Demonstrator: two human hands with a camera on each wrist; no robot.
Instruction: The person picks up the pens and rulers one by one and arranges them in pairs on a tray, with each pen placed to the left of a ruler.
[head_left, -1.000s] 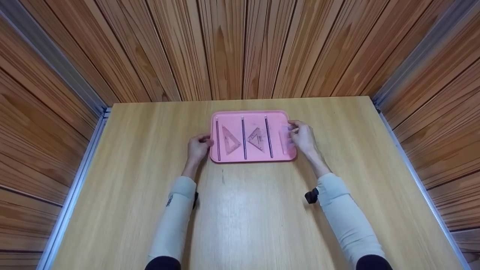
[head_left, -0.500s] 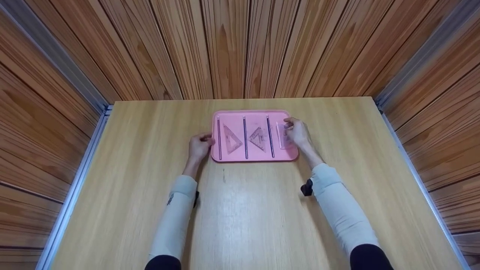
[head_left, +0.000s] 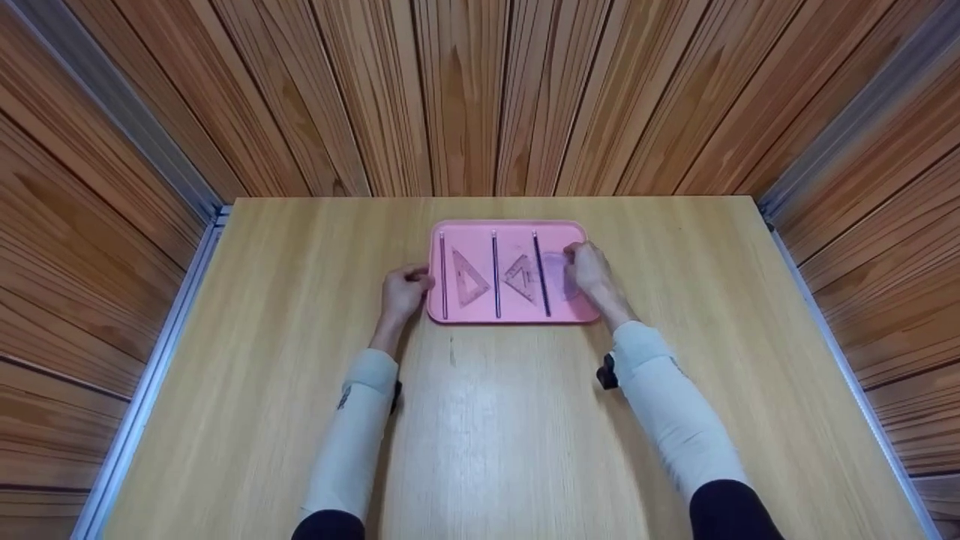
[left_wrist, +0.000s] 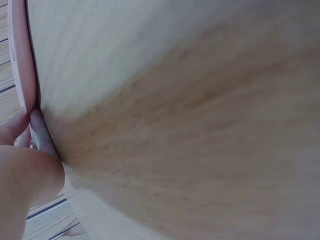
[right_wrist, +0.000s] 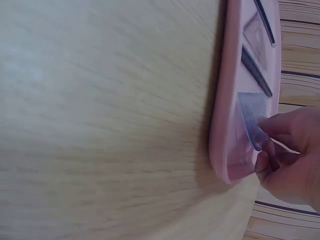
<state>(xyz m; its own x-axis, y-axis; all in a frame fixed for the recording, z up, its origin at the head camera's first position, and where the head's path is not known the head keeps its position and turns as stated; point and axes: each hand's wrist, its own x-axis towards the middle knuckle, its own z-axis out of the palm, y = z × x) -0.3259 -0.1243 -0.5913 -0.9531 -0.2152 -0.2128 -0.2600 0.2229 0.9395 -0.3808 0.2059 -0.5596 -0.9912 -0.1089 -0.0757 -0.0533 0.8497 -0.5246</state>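
Observation:
A pink tray (head_left: 469,236) lies on the wooden table (head_left: 487,420). On it lie three dark thin rulers (head_left: 496,274) and two clear set squares (head_left: 469,279), placed in turn. My left hand (head_left: 403,289) grips the tray's left rim (left_wrist: 22,60), fingers curled at its edge. My right hand (head_left: 587,271) pinches a clear plastic piece (head_left: 556,276) low over the tray's right part, beside the rightmost ruler (head_left: 541,274). In the right wrist view the clear plastic piece (right_wrist: 252,117) tilts against the tray floor under my fingertips (right_wrist: 272,132).
Wood-panelled walls (head_left: 480,97) close in the table at the back and both sides, with metal rails (head_left: 176,300) along the side edges. Bare tabletop spreads in front of the tray and to either side of it.
My right hand has moved left from the tray's right rim to over its inside, taking the clear piece with it. The left hand has stayed on the left rim.

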